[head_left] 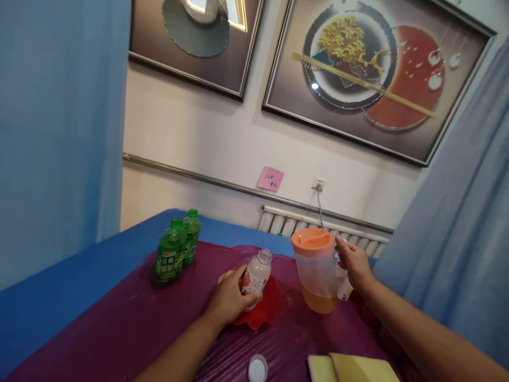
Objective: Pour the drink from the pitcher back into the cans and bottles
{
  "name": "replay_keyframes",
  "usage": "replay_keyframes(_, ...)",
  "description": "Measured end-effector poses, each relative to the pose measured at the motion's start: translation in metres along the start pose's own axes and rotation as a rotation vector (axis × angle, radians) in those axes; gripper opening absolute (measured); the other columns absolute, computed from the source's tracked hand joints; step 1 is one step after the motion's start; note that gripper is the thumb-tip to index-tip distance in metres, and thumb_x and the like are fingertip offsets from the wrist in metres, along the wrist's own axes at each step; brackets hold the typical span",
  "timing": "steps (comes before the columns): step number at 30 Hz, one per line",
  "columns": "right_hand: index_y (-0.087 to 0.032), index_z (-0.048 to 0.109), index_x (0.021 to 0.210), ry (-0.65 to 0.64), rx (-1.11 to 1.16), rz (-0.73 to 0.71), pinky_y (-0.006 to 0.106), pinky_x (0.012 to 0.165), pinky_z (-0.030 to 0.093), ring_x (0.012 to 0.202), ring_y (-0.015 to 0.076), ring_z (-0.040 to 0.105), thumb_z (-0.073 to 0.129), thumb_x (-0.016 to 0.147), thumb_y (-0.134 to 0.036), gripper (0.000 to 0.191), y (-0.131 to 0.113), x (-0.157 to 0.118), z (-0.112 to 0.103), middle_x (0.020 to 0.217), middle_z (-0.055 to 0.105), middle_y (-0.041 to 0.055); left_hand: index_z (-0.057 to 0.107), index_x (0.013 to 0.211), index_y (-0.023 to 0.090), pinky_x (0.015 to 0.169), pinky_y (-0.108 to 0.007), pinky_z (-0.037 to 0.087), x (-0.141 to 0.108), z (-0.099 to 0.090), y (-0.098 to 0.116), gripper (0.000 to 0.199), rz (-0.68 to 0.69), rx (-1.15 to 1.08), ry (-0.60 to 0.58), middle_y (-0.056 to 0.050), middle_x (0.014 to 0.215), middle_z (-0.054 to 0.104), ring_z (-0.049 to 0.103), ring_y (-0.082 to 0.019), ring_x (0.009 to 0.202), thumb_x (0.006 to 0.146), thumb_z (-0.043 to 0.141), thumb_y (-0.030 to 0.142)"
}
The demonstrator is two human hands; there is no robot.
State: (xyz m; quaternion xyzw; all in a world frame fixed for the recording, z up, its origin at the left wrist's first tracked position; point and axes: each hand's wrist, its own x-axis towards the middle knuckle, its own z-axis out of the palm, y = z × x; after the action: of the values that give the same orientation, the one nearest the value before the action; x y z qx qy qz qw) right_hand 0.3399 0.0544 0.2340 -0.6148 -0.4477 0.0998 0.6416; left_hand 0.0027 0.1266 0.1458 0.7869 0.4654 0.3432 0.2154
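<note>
My left hand (230,297) is wrapped round a clear bottle (256,276) with a printed label and no cap on its mouth. The bottle leans slightly to the right over a red scalloped dish (270,302). On the right, my right hand (353,262) grips the handle side of a translucent pitcher (316,276) with an orange lid. Amber liquid fills the pitcher's lower part. The pitcher stays nearly upright, apart from the bottle. Part of another labelled bottle (342,284) shows behind the pitcher. A white cap (258,369) lies at the front.
Two green bottles (170,254) stand at the left on the purple cover (159,329), over a blue surface (47,302). A folded yellow cloth (353,369) lies at the front right. Behind are a radiator (361,241) and a plugged socket (318,183). Blue curtains (59,116) hang on both sides.
</note>
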Motion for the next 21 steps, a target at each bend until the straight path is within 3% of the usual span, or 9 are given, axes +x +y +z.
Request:
replay_keyframes(3,-0.023,0.040,0.054,-0.042,-0.028,0.022,0.023,0.038,0.027,0.040,0.0084,0.032,0.067,0.071,-0.072,0.059,-0.028,0.010,0.000,0.046,0.034,-0.0081,0.060,0.128,0.023,0.096,-0.035,0.040,-0.002,-0.001,0.003,0.071,0.006,-0.005,-0.020,-0.007,0.112,0.071,0.061,-0.028,0.106,0.063,0.081,0.040)
replay_keyframes(7,-0.023,0.040,0.053,-0.145,-0.123,-0.078,0.023,0.040,0.026,0.043,0.0083,0.030,0.067,0.071,-0.072,0.059,-0.055,0.020,0.004,0.047,0.033,-0.0078,0.060,0.129,0.023,0.098,-0.036,0.039,-0.003,-0.002,0.003,0.073,0.015,-0.001,-0.041,-0.006,0.113,0.071,0.061,-0.028,0.107,0.061,0.082,0.040)
replay_keyframes(12,-0.022,0.043,0.055,-0.209,-0.245,-0.166,0.024,0.041,0.025,0.045,0.0089,0.031,0.067,0.070,-0.072,0.057,-0.076,0.033,0.012,0.049,0.033,-0.0070,0.060,0.129,0.022,0.098,-0.037,0.038,-0.002,-0.002,0.000,0.073,0.018,0.006,-0.031,-0.006,0.114,0.072,0.061,-0.028,0.106,0.062,0.081,0.042)
replay_keyframes(21,-0.024,0.032,0.055,-0.304,-0.353,-0.258,0.023,0.044,0.020,0.048,0.0079,0.025,0.065,0.071,-0.071,0.060,-0.101,0.035,0.029,0.052,0.024,-0.0079,0.063,0.123,0.024,0.097,-0.037,0.037,-0.004,-0.007,0.002,0.068,0.005,0.005,-0.035,-0.005,0.110,0.073,0.061,-0.028,0.105,0.061,0.080,0.044)
